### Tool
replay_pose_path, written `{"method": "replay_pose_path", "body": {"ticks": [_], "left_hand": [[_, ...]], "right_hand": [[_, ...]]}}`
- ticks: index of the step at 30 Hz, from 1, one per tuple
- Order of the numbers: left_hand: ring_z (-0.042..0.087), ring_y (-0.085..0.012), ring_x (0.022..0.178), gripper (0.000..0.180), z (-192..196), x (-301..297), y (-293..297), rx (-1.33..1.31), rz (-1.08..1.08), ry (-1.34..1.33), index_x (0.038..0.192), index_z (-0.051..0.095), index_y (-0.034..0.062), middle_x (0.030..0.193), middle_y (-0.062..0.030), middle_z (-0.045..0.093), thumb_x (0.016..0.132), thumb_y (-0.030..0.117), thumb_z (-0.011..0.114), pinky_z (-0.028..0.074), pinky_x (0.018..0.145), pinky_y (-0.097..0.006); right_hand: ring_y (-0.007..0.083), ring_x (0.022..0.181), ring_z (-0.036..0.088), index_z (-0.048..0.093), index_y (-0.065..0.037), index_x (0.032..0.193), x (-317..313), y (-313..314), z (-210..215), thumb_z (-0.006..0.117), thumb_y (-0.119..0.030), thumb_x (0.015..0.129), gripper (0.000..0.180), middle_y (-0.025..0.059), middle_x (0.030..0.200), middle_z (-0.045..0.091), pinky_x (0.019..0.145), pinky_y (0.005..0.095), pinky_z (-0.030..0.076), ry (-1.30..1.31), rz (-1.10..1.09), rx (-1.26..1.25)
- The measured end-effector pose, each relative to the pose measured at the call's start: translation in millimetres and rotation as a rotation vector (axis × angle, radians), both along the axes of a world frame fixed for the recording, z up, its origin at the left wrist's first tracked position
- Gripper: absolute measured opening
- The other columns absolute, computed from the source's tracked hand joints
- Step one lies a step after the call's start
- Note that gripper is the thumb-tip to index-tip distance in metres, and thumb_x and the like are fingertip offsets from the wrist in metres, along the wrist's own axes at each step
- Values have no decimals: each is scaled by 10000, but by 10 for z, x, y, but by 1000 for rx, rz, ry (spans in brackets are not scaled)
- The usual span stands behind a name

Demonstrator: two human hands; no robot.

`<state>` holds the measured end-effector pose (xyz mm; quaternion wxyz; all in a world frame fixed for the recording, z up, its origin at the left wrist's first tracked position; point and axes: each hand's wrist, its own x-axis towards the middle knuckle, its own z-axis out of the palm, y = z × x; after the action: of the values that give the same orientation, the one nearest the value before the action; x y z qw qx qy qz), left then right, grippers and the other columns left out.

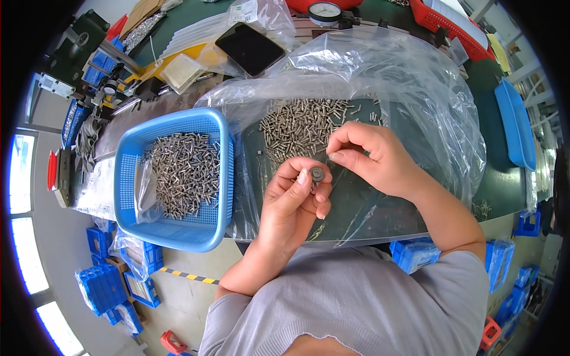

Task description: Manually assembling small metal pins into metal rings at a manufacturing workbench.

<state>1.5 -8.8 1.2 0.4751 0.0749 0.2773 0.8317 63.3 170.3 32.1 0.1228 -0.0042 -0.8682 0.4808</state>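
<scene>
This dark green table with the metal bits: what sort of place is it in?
Probably a small-parts factory workshop, judging by the heap of metal pins, the blue basket holding similar pieces, and the dial gauge.

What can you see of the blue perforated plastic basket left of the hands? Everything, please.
The blue perforated plastic basket is roughly rectangular, with rounded corners, a smooth rim and walls full of small holes. It stands upright, open at the top, on the worktop. Inside lie a loose heap of small silvery metal pins and, at its left side, a crumpled clear plastic bag. Neither the left hand nor the right hand touches it. Its underside is hidden.
</scene>
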Motion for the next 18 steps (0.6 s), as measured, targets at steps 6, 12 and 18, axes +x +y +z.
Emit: {"method": "replay_pose_path", "body": {"ticks": [6, 12, 18], "left_hand": [[508, -123, 701, 173, 28, 6, 3, -19, -52, -39, 1060, 528, 35, 952, -104, 574, 957, 173, 513, 439, 548, -255], [509, -122, 687, 169, 17, 8, 5, -30, -49, -69, 1062, 534, 48, 927, -101, 587, 955, 178, 523, 435, 540, -252], [500, -117, 678, 171, -28, 1, -5, 3, -45, -56, 1050, 539, 52, 905, -87, 581, 951, 191, 532, 424, 526, -251]], "right_hand": [[142, 726, 566, 584, -26, 876, 33, -65, 25, 641, -10, 827, 77, 42, 834, 591, 654, 264, 457, 17, 42, -385], [183, 746, 563, 597, -40, 858, -2, -85, 2, 671, -39, 793, 99, 36, 816, 584, 664, 294, 454, 248, 90, -91], [217, 763, 563, 637, -58, 866, -7, -100, -35, 683, -72, 787, 93, 47, 852, 597, 684, 329, 458, 364, 99, 72]]}}
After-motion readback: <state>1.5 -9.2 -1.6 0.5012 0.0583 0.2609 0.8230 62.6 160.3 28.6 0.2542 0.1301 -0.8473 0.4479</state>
